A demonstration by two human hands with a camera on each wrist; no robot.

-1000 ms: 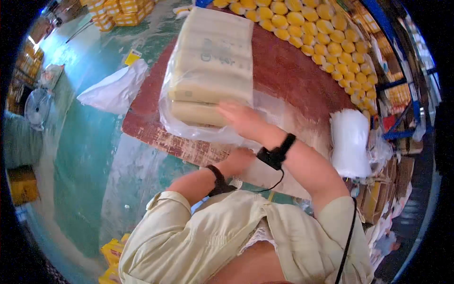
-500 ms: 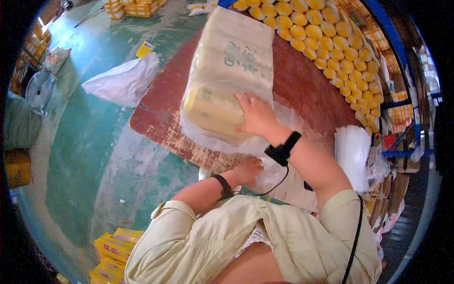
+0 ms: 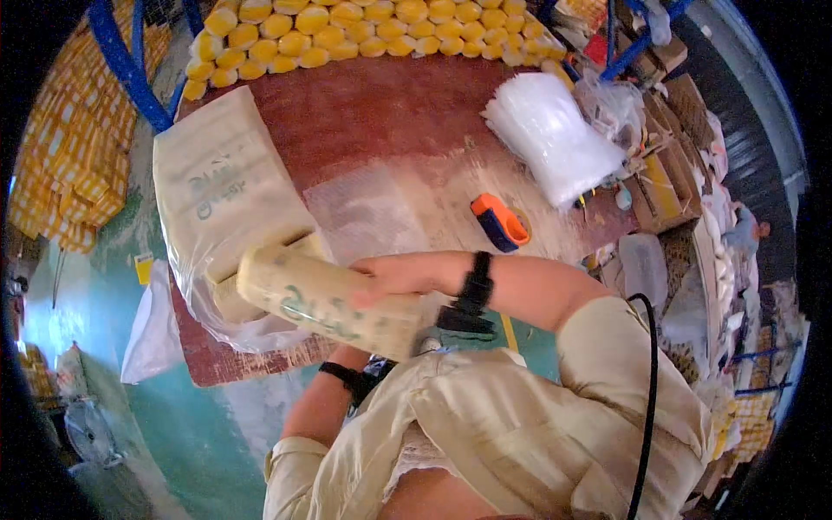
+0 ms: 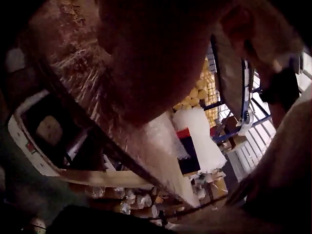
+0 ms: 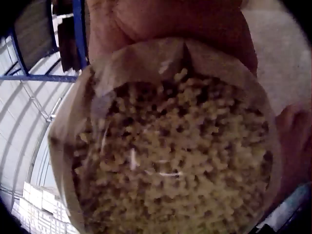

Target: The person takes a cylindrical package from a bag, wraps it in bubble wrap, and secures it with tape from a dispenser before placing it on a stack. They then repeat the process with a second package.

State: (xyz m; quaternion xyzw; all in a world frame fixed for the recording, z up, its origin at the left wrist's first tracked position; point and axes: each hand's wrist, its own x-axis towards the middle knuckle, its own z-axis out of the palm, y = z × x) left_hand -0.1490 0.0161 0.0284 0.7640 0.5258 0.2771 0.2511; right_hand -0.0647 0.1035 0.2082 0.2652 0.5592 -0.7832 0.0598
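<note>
The right hand grips a printed, paper-wrapped cylindrical bundle, held tilted above the table's near edge. In the right wrist view, the bundle's end shows many cut pale stick ends behind clear film, with the right hand against its rim. Most of the left hand is hidden under the bundle in the head view; it looms dark in the left wrist view, its finger pose unclear. Left of the bundle, a large clear bag holds more wrapped bundles on the red table.
Yellow-ended rolls line the table's far edge. A stack of white plastic bags lies at the right, near an orange and dark blue tape dispenser. A white sack is on the floor at the left; cardboard stands right.
The head view has turned right. A bundle has come up out of the bag's near end in the right hand and moved toward the body. The left hand has slipped out of sight beneath it.
</note>
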